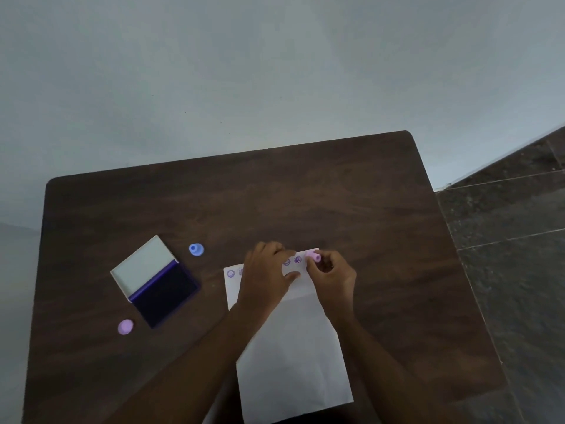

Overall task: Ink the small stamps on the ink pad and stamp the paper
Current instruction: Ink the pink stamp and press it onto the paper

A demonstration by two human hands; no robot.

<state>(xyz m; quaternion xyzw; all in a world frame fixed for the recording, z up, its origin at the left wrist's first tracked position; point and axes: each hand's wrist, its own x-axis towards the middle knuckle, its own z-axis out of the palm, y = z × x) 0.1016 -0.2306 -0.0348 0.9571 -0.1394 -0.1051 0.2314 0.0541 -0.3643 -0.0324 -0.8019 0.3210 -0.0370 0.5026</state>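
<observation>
1. A dark wood-grain counter (336, 203) stands against a pale wall, with dark tiled floor (513, 228) off past the right hand.
2. A white sheet of paper (293, 362) lies on the counter under both hands, creased across just below them.
3. The left hand (266, 276) rests flat on the upper part of the paper, fingers spread and pressing it down.
4. The right hand (331, 276) sits just beside the left hand at the paper's far corner, its fingertips pinching a small pink stamp (314, 256) that is tilted; whether it touches the paper cannot be told.
5. Purple stamp marks (292, 261) show on the paper between the two hands, and more marks (231, 273) show just left of the left hand.
6. Well to the left of the left hand lies an open ink pad (165, 293), its pale lid folded back.
7. A blue stamp (196, 249) stands between the ink pad and the left hand, farther back.
8. A purple stamp (125, 327) lies near the ink pad's near corner.
</observation>
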